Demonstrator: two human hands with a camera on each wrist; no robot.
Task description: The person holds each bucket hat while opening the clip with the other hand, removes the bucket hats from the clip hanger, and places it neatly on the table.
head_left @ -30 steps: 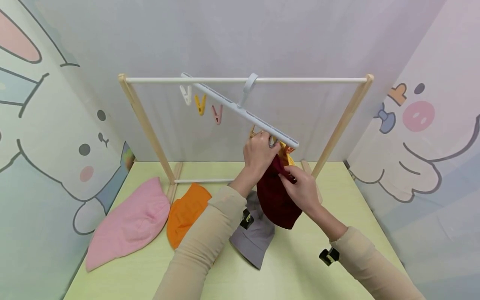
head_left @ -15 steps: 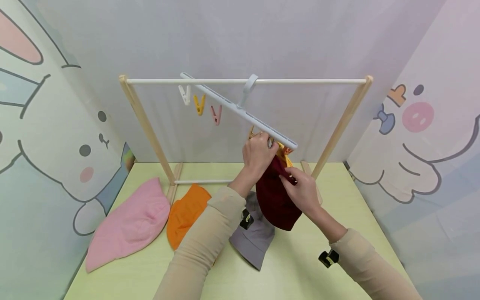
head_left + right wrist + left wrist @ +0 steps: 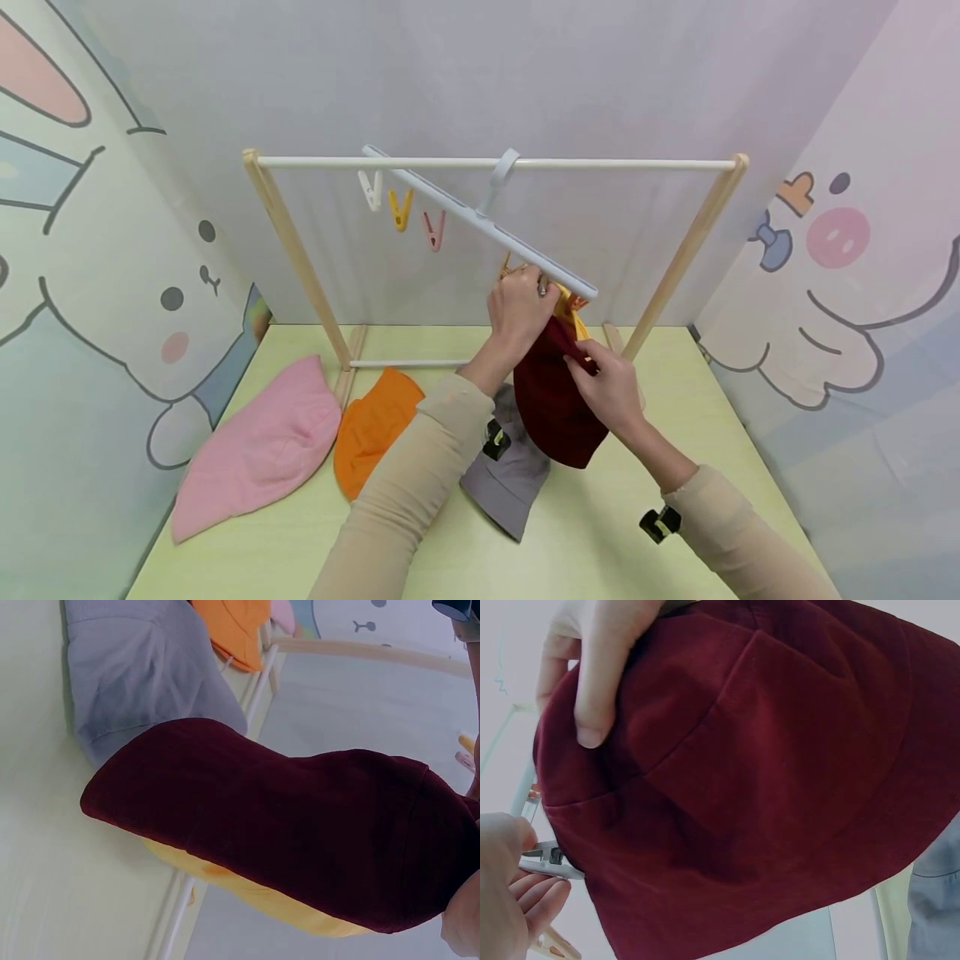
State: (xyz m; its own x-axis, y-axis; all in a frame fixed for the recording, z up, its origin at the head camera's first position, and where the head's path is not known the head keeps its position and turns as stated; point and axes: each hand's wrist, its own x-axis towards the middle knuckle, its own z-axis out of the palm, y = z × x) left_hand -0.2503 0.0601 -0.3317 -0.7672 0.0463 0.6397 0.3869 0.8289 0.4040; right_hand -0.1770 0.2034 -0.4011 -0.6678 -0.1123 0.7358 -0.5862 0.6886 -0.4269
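My left hand (image 3: 519,304) pinches a grey clothespin (image 3: 551,859) beneath the front end of a pale blue hanger (image 3: 487,225). The clothespin's tip meets the edge of a dark red bucket hat (image 3: 558,400); whether it bites the cloth I cannot tell. My right hand (image 3: 609,383) pinches the hat's crown between thumb and fingers, and the brim droops below. Behind it hangs a yellow hat (image 3: 300,906), mostly hidden, beside an orange clothespin (image 3: 576,302) near the hanger's tip.
White (image 3: 371,190), yellow (image 3: 401,210) and pink clothespins (image 3: 433,231) hang from the hanger's far half. The hanger hooks on a rack's white rail (image 3: 622,164). Pink (image 3: 262,450), orange (image 3: 375,425) and grey bucket hats (image 3: 513,479) lie on the pale green table (image 3: 570,558).
My right hand and the lower part of the dark red hat have shifted slightly down and to the right. The left hand stays at the hanger's front end.
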